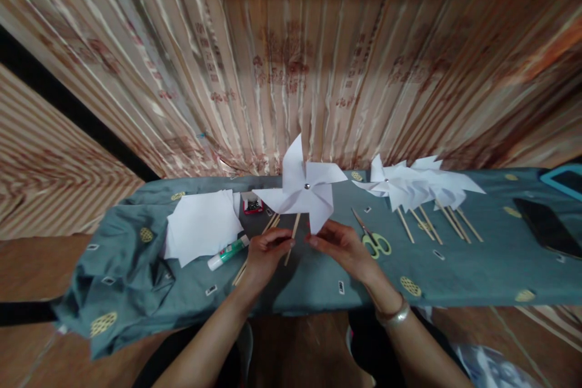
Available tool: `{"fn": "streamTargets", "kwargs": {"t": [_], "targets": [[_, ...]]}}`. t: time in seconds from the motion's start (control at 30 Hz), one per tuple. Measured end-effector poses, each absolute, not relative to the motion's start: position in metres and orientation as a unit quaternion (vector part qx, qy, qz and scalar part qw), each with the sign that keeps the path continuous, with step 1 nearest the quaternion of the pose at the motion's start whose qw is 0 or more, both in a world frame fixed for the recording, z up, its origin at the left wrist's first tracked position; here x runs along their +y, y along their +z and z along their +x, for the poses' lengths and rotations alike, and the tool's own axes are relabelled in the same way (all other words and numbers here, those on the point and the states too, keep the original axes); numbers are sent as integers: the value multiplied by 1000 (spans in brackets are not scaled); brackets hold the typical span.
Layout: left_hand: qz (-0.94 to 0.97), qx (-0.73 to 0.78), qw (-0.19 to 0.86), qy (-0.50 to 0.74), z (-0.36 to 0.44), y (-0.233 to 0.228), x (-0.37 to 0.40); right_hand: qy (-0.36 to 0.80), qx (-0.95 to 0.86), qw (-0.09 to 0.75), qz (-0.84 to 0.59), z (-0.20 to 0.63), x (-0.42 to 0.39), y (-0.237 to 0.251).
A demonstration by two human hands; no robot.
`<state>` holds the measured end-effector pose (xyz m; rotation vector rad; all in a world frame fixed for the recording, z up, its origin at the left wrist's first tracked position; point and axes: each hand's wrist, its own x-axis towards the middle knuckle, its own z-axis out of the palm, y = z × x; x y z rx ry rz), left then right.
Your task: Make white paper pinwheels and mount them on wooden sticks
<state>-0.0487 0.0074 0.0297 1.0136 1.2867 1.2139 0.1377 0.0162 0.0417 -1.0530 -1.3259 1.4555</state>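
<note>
Curtain-backed worktop (454, 267) carried paper, glue, scissors. Left hand (266, 253) pinched the stick of a pinwheel (302, 192), held upright at centre; right hand (343, 247) fingers pinched a lower blade, apparently steadying it.

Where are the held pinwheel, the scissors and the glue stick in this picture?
Held pinwheel (304, 191): head view, on its white paper blades.
Scissors (376, 245): head view, on the green handles.
Glue stick (227, 253): head view, on the tube's middle.
</note>
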Motion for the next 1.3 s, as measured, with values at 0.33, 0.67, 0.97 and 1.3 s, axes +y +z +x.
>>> {"fn": "streamTargets", "kwargs": {"t": [0.33,0.67,0.97,1.3], "targets": [[435,545,523,491,-47,27,5,544,-378,601,-448,162,26,51],[460,528,521,488,-44,23,6,610,-432,524,-409,136,19,45],[434,542,517,500,-51,26,8,534,-473,547,-437,163,11,69],[446,533,526,490,-44,19,6,353,-414,675,-498,186,29,57]]}}
